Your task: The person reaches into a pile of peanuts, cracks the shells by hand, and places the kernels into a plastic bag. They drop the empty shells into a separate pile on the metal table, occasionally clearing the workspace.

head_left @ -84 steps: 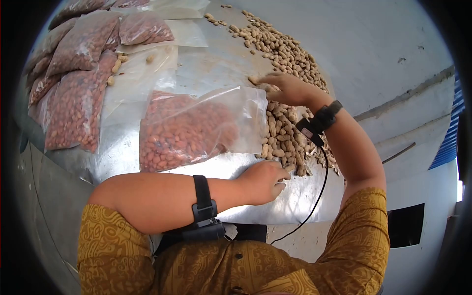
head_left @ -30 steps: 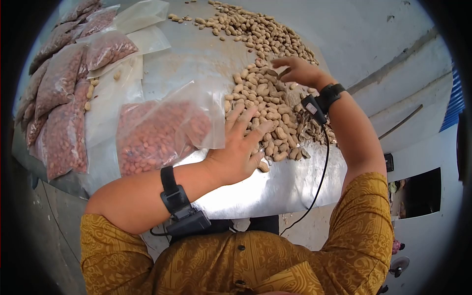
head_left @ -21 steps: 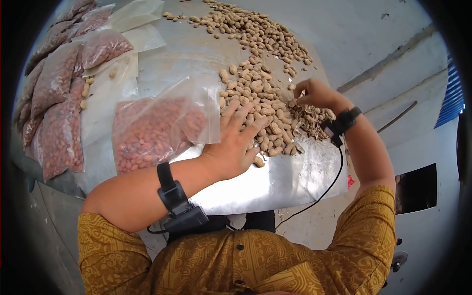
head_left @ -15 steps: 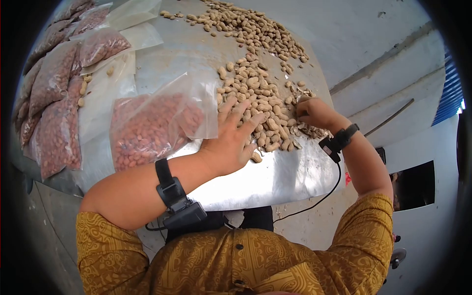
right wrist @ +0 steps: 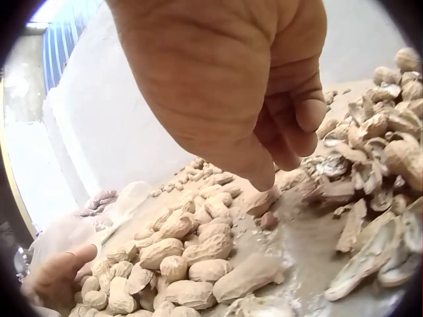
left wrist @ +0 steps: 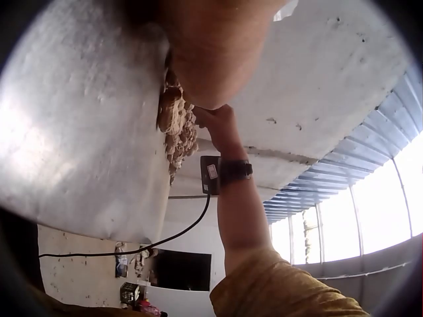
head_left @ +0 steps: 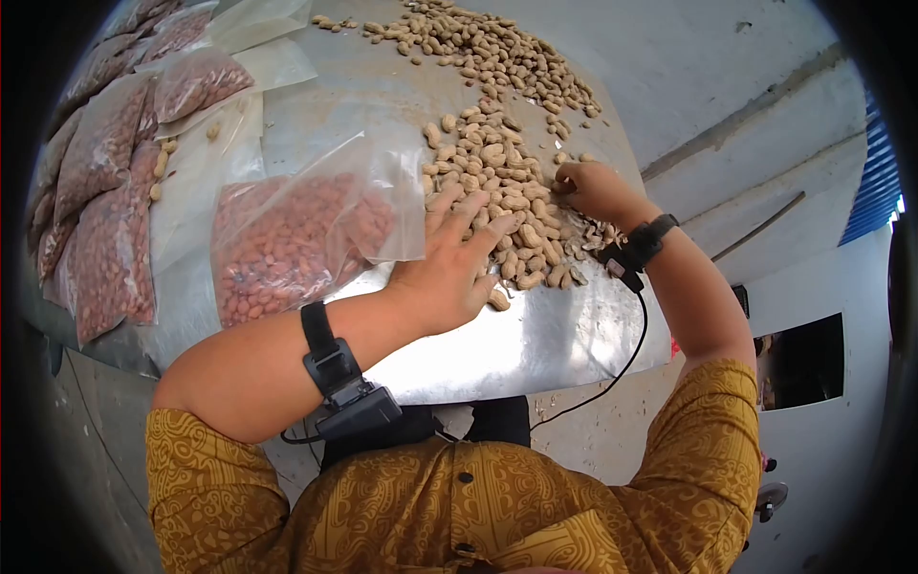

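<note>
Your left hand (head_left: 449,273) lay flat on the near side of the heap of unshelled peanuts (head_left: 488,163), fingers (head_left: 473,215) straight and spread, pressing on the pods and gripping nothing; the right wrist view caught those same fingertips (right wrist: 59,271) at the far edge of the heap (right wrist: 178,264). Your right hand (head_left: 588,187) sat at the right-hand edge of the heap with its fingers curled under. From the right wrist camera the hand (right wrist: 244,99) hung just over the pods, one fingertip (right wrist: 261,175) touching a small piece on the table at the heap's edge, but I cannot tell whether you had anything pinched inside the curl. The left wrist view showed only the underside of your left hand (left wrist: 211,46) over the heap (left wrist: 175,125), with your right hand (left wrist: 218,122) on the heap's other side. Broken shells (head_left: 598,234) lay just to the right of the heap, beside your right wrist, and they filled the right of the right wrist view (right wrist: 370,165). An open bag of red kernels (head_left: 296,239) lay against the left side of the heap, its clear mouth touching the pods beside your left thumb. Sealed bags (head_left: 105,172) of kernels lay well to the left of the heap, beyond the open one. A farther spread of peanuts (head_left: 478,48) stretched behind the heap, and the steel table (head_left: 535,335) showed bare in front of it.
</note>
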`<action>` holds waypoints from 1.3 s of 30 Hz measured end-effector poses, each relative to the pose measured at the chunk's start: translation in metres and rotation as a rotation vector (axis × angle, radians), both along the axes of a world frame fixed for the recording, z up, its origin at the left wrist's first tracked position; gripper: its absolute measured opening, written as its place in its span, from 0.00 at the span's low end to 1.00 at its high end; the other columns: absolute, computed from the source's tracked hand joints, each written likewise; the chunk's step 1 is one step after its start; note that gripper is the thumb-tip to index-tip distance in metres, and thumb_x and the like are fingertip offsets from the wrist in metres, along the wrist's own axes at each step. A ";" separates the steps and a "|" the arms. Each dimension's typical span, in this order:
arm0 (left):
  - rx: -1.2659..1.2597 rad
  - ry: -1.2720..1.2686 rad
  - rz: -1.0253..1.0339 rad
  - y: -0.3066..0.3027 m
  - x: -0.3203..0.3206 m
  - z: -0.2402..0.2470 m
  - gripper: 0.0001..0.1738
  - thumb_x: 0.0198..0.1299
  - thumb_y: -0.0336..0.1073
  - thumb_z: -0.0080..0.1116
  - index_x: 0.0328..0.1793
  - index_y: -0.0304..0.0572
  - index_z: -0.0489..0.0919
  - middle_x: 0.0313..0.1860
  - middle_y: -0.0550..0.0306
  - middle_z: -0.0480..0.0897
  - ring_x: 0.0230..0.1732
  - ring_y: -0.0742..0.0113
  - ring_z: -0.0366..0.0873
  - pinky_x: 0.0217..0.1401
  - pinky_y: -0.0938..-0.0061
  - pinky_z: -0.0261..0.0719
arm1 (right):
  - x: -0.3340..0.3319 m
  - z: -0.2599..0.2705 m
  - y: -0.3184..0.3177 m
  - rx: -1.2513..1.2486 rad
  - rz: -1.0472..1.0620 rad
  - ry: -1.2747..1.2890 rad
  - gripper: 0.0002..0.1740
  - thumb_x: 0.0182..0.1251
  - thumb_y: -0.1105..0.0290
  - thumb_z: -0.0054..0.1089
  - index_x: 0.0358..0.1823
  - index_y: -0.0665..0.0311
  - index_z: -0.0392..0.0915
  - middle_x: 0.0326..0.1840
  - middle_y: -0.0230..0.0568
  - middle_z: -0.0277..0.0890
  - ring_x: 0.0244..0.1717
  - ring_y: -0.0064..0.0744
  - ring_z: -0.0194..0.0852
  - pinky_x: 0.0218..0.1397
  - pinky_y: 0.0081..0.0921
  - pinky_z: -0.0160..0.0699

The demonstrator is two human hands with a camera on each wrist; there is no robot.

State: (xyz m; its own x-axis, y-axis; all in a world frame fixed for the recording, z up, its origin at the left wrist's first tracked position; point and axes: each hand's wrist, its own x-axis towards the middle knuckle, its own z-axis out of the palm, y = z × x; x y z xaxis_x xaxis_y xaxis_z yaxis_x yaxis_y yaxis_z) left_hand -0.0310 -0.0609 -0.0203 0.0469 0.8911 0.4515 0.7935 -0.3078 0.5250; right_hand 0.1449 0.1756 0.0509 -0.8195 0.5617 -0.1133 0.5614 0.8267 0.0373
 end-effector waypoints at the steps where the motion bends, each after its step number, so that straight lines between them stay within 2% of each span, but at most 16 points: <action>1: 0.000 -0.005 -0.001 0.000 0.000 0.000 0.36 0.52 0.35 0.56 0.70 0.52 0.61 0.70 0.43 0.53 0.73 0.38 0.40 0.73 0.46 0.42 | -0.003 -0.007 0.005 0.036 0.025 -0.012 0.12 0.51 0.72 0.58 0.38 0.65 0.79 0.33 0.48 0.79 0.37 0.48 0.76 0.42 0.36 0.75; 4: 0.008 -0.029 -0.008 0.001 0.000 -0.003 0.35 0.51 0.34 0.56 0.69 0.52 0.61 0.70 0.44 0.54 0.72 0.38 0.41 0.72 0.47 0.44 | -0.016 -0.003 0.006 -0.061 0.038 0.051 0.11 0.53 0.73 0.58 0.39 0.67 0.78 0.31 0.46 0.79 0.35 0.41 0.78 0.40 0.32 0.76; 7: 0.016 -0.039 -0.011 0.002 0.001 -0.003 0.35 0.51 0.34 0.56 0.69 0.51 0.62 0.70 0.43 0.54 0.72 0.38 0.42 0.72 0.47 0.46 | -0.029 0.010 0.007 -0.489 -0.152 0.267 0.11 0.55 0.73 0.58 0.40 0.68 0.77 0.30 0.43 0.79 0.32 0.32 0.78 0.37 0.26 0.76; 8: 0.018 -0.040 -0.012 0.002 0.001 -0.003 0.35 0.51 0.34 0.56 0.69 0.51 0.62 0.70 0.43 0.54 0.72 0.38 0.42 0.72 0.47 0.46 | -0.026 0.005 0.025 -0.479 -0.155 0.335 0.12 0.56 0.73 0.58 0.41 0.69 0.76 0.29 0.40 0.78 0.29 0.24 0.76 0.35 0.22 0.75; 11: 0.034 -0.031 -0.008 0.002 0.002 -0.004 0.35 0.50 0.33 0.57 0.69 0.50 0.63 0.70 0.43 0.54 0.72 0.37 0.42 0.72 0.47 0.47 | -0.025 0.011 0.051 -0.001 -0.086 0.182 0.12 0.55 0.74 0.57 0.42 0.66 0.77 0.35 0.45 0.80 0.38 0.40 0.78 0.41 0.30 0.76; 14: 0.032 -0.038 -0.009 0.002 0.002 -0.005 0.35 0.50 0.34 0.57 0.69 0.50 0.63 0.70 0.42 0.54 0.72 0.37 0.41 0.72 0.47 0.47 | -0.022 0.001 0.050 0.181 -0.116 -0.020 0.16 0.53 0.73 0.59 0.45 0.65 0.77 0.38 0.45 0.80 0.42 0.43 0.78 0.46 0.34 0.75; 17: 0.027 -0.049 -0.031 0.001 0.001 -0.003 0.36 0.51 0.34 0.57 0.69 0.50 0.62 0.70 0.42 0.53 0.72 0.36 0.41 0.72 0.47 0.48 | -0.032 -0.010 0.061 0.120 -0.102 -0.109 0.14 0.54 0.73 0.58 0.44 0.64 0.79 0.41 0.46 0.80 0.45 0.47 0.77 0.48 0.36 0.74; 18: 0.030 -0.049 -0.031 0.001 0.001 -0.003 0.36 0.51 0.34 0.57 0.69 0.51 0.62 0.70 0.42 0.53 0.72 0.36 0.41 0.72 0.47 0.48 | -0.038 -0.010 0.058 0.058 -0.068 -0.059 0.15 0.53 0.73 0.60 0.45 0.64 0.79 0.39 0.44 0.81 0.42 0.41 0.78 0.47 0.33 0.75; 21: 0.029 -0.047 -0.031 0.001 0.001 -0.003 0.36 0.51 0.34 0.58 0.69 0.52 0.62 0.70 0.42 0.52 0.72 0.36 0.41 0.71 0.47 0.49 | -0.054 0.009 0.039 -0.227 -0.015 0.034 0.19 0.52 0.73 0.62 0.48 0.64 0.78 0.38 0.46 0.81 0.37 0.39 0.78 0.45 0.31 0.75; 22: 0.027 -0.040 -0.026 0.000 0.002 -0.003 0.36 0.51 0.35 0.58 0.69 0.52 0.61 0.70 0.42 0.52 0.72 0.36 0.41 0.71 0.47 0.50 | -0.052 0.012 0.048 -0.415 -0.053 0.129 0.21 0.51 0.72 0.63 0.49 0.67 0.78 0.38 0.43 0.81 0.37 0.32 0.78 0.43 0.29 0.75; 25: -0.020 -0.064 -0.033 -0.001 0.003 -0.001 0.36 0.51 0.35 0.58 0.69 0.53 0.62 0.70 0.43 0.52 0.72 0.37 0.40 0.69 0.48 0.55 | -0.055 0.020 0.077 -0.313 -0.158 0.268 0.22 0.51 0.72 0.64 0.49 0.70 0.77 0.39 0.40 0.81 0.38 0.30 0.78 0.44 0.27 0.75; 29: -0.027 -0.023 -0.021 0.000 0.003 -0.003 0.36 0.52 0.36 0.58 0.69 0.53 0.61 0.71 0.45 0.51 0.72 0.38 0.40 0.67 0.49 0.61 | -0.050 0.020 0.106 0.100 -0.226 0.048 0.31 0.49 0.75 0.64 0.59 0.70 0.69 0.57 0.52 0.72 0.58 0.45 0.70 0.61 0.33 0.69; 30: -0.012 -0.062 -0.033 0.000 0.003 -0.003 0.36 0.51 0.35 0.58 0.69 0.52 0.62 0.70 0.42 0.53 0.71 0.37 0.42 0.68 0.47 0.57 | -0.055 0.016 0.114 0.103 -0.274 -0.009 0.38 0.49 0.78 0.62 0.65 0.67 0.62 0.64 0.55 0.64 0.67 0.49 0.59 0.67 0.35 0.62; 33: 0.060 -0.096 -0.026 0.005 0.004 -0.011 0.37 0.49 0.34 0.59 0.69 0.50 0.63 0.69 0.40 0.54 0.69 0.36 0.44 0.69 0.46 0.52 | -0.060 0.012 0.127 0.165 -0.321 -0.050 0.41 0.50 0.83 0.57 0.69 0.65 0.54 0.66 0.53 0.62 0.68 0.48 0.58 0.67 0.34 0.61; 34: 0.072 -0.129 -0.036 0.006 0.004 -0.012 0.38 0.47 0.33 0.59 0.68 0.48 0.64 0.67 0.38 0.56 0.68 0.35 0.47 0.69 0.45 0.48 | -0.060 0.006 0.140 0.153 -0.360 -0.013 0.44 0.51 0.86 0.51 0.72 0.61 0.48 0.67 0.53 0.61 0.69 0.47 0.57 0.68 0.34 0.61; 39: 0.068 -0.177 -0.031 0.007 0.006 -0.012 0.38 0.46 0.32 0.60 0.68 0.48 0.64 0.66 0.39 0.58 0.67 0.34 0.50 0.68 0.44 0.51 | -0.065 -0.016 0.190 0.182 -0.415 -0.055 0.45 0.52 0.85 0.50 0.73 0.55 0.47 0.66 0.52 0.62 0.68 0.46 0.58 0.66 0.36 0.63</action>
